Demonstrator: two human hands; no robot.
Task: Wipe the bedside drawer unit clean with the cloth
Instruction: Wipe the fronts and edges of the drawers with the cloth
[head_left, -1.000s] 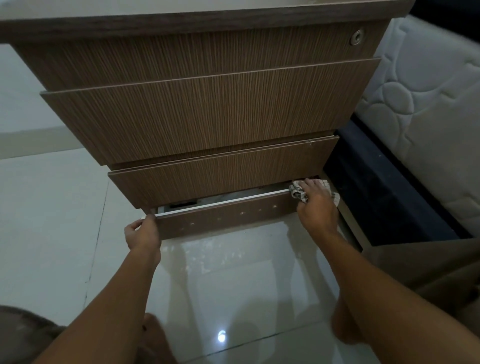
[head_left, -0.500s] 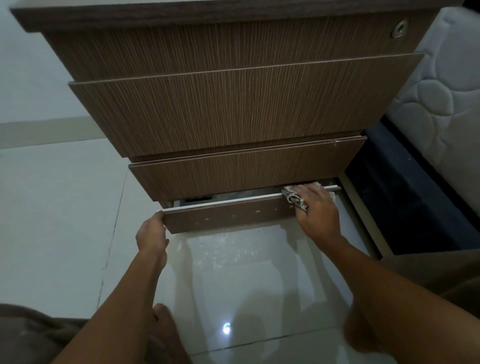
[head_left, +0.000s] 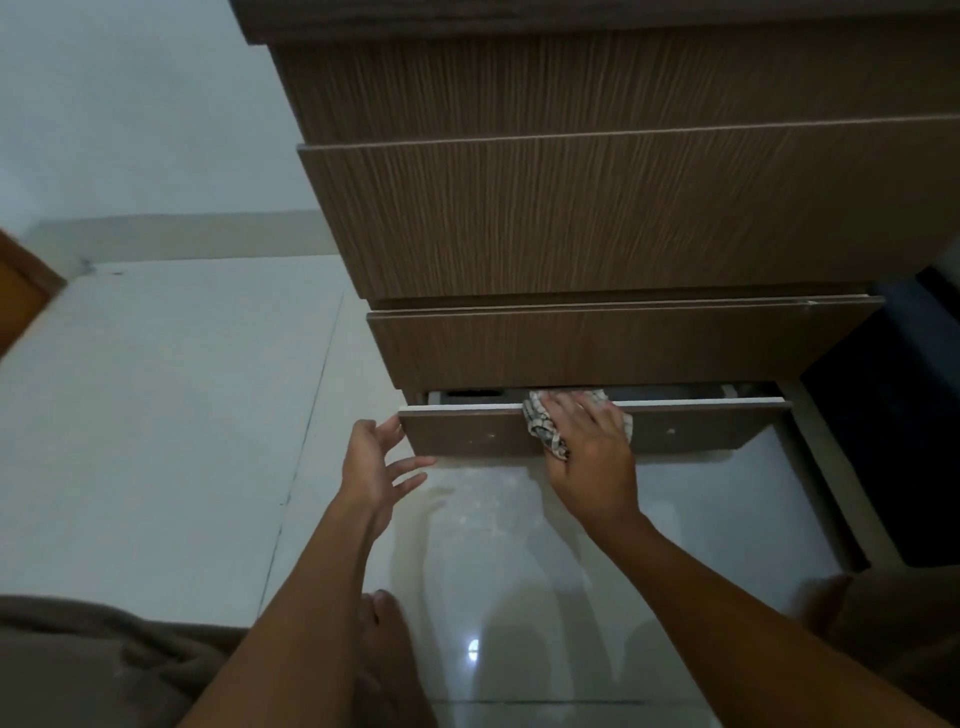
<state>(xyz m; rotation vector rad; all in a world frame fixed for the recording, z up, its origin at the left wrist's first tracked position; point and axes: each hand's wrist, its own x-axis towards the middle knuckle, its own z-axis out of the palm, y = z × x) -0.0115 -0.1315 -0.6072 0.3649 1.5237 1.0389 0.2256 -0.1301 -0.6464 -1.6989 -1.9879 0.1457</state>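
The brown wood-grain drawer unit (head_left: 597, 218) fills the upper right of the head view, with its lowest drawer (head_left: 467, 431) pulled slightly out. My right hand (head_left: 589, 447) presses a patterned black-and-white cloth (head_left: 543, 428) flat against the top edge and front of that drawer, left of its middle. My left hand (head_left: 374, 462) hovers just off the drawer's left corner with spread, relaxed fingers, holding nothing.
Glossy pale floor tiles (head_left: 156, 415) lie below and to the left. A dark bed base (head_left: 893, 415) stands right of the unit. A wooden door edge (head_left: 21, 296) shows at far left. My knees and a foot sit at the frame's bottom.
My right hand slid the cloth leftward along the lowest drawer's top edge. My left hand let go of the drawer's left corner and opened. The view shifted left.
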